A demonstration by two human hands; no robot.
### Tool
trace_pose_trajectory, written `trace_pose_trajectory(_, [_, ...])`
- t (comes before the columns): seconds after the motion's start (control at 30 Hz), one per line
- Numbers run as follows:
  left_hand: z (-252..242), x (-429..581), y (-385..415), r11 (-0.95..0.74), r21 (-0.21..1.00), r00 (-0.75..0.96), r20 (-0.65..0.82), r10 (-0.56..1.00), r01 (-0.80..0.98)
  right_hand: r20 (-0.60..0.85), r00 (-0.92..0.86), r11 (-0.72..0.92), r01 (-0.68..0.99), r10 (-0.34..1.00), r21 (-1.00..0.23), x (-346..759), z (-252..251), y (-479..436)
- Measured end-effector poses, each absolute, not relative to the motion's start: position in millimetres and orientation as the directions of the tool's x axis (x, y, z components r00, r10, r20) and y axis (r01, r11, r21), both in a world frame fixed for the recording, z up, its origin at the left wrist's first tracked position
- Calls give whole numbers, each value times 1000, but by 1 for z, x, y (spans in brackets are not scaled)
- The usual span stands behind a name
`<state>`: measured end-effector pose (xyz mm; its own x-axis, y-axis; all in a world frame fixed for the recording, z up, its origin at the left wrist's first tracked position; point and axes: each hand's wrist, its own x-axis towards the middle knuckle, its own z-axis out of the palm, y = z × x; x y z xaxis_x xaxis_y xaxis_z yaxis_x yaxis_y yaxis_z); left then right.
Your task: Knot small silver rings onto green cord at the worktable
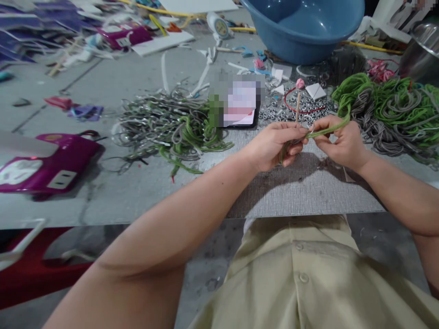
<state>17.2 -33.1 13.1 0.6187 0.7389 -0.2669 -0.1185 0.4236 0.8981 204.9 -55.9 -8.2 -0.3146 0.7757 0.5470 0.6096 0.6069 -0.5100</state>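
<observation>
Above the front part of the table, my left hand (274, 141) is closed on a green cord (329, 130), with its fingertips pressed together. Close beside it, my right hand (345, 141) pinches the same cord, which loops up over its fingers. A small shiny bit shows on the cord between the hands, too small to name. Just behind the hands, a thin wooden stick (298, 108) with a pink tip points upward. Small silvery metal pieces (274, 114) are scattered behind them. To the right lies a pile of green and grey cords (394, 114).
A heap of green cords with metal pieces (154, 123) lies left of a phone (242, 103). At the back stands a blue basin (305, 32), with a metal container (421, 50) to its right. Purple devices (51, 164) and scraps occupy the left side.
</observation>
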Motion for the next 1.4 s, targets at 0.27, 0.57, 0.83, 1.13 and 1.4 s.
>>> trace_pose_trajectory(0.27, [16, 16, -31, 464, 876, 642, -279, 714, -134, 200, -446, 300, 164, 872, -940, 202, -1, -54])
trace_pose_trajectory(0.57, [16, 14, -29, 492, 863, 671, -300, 678, -112, 103, -471, 108, -17, 876, -994, 201, 4, -51])
trace_pose_trajectory(0.83, [14, 15, -32, 477, 869, 658, -282, 699, -134, 102, -584, 222, 138, 806, -965, 211, 6, -52])
trace_pose_trajectory(1.13, [10, 17, -32, 443, 890, 619, -286, 731, -112, 382, -420, 568, 635, 823, -524, 219, -3, -43])
trace_pose_trajectory(1.4, [8, 17, -31, 386, 918, 649, -241, 722, -88, 334, -483, 581, 575, 810, -576, 218, -5, -42])
